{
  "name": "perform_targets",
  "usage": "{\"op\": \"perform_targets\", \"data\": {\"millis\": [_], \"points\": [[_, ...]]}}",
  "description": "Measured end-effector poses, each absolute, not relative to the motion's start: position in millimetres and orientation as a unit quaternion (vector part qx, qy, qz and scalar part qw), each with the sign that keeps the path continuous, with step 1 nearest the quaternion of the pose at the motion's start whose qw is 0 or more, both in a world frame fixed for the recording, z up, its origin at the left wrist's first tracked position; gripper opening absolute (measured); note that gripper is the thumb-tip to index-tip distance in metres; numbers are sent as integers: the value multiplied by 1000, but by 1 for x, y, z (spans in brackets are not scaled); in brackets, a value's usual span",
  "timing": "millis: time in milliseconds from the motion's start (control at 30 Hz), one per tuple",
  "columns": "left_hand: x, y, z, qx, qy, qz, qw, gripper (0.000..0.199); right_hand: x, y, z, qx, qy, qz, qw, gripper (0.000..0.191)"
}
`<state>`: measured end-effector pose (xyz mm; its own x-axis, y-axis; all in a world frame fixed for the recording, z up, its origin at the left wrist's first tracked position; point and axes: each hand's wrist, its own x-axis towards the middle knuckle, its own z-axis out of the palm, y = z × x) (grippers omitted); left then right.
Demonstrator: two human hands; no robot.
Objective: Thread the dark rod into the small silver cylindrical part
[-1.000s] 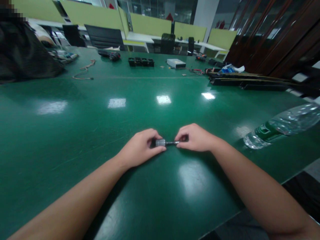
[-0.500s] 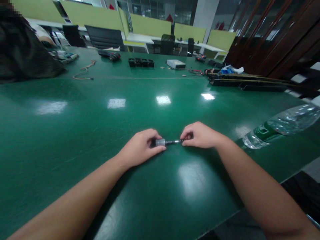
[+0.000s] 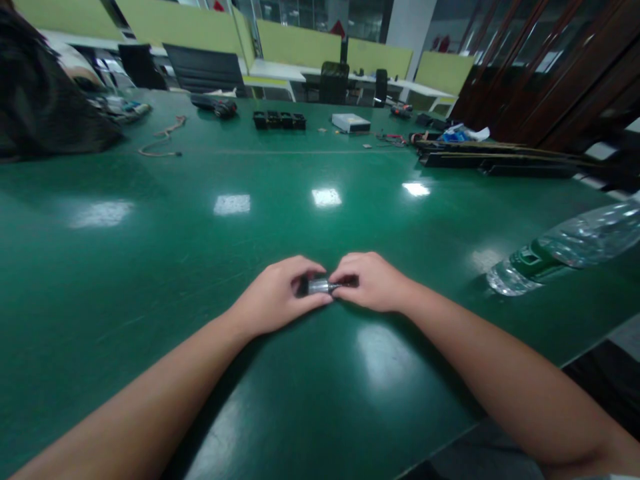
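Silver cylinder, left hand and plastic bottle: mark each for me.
Silver cylinder (image 3: 319, 286): head view, on its exposed side.
Left hand (image 3: 276, 295): head view, back of hand.
Plastic bottle (image 3: 565, 248): head view, clear wall.

legible text: none | bottle (image 3: 583, 237): green label (image 3: 537, 261) with pale marking, too small and blurred to read | background: red pointed shape (image 3: 339, 28), any lettering too small to tell
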<state>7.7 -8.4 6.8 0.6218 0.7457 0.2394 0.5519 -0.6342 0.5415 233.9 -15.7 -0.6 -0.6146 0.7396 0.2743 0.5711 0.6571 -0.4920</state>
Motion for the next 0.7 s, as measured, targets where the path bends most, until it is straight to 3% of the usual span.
{"op": "perform_targets", "data": {"millis": [700], "points": [[9,-10,7,866,392,224,216,28,235,-17,2,-359,-883,187,236,14]]}}
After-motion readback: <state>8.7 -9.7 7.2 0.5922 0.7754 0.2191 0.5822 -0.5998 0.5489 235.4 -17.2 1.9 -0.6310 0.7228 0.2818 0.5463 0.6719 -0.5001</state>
